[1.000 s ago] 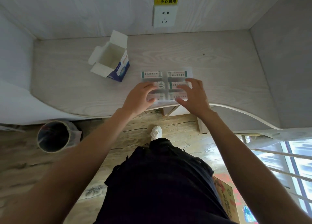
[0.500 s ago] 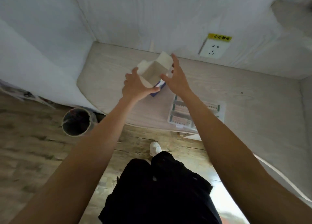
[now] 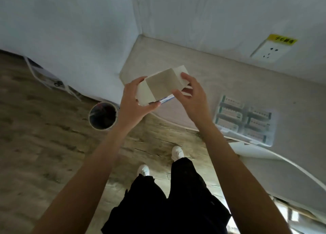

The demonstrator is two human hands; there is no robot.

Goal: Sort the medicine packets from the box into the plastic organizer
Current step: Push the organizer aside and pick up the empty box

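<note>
A person held the box (image 3: 163, 85) at centre frame above the desk (image 3: 220, 78) edge, the left hand (image 3: 135, 99) wrapped round its near end, the right hand (image 3: 193, 96) pinching its far flaps. The organizer (image 3: 244, 120), right of centre, lay packed with packets (image 3: 229, 110). Tipping the mouth toward the eye before setting it aside would likely confirm nothing remained. The box's inside stayed hidden, and the packet labels were too blurred to read.

box (image 3: 161, 85) between both hands
</note>
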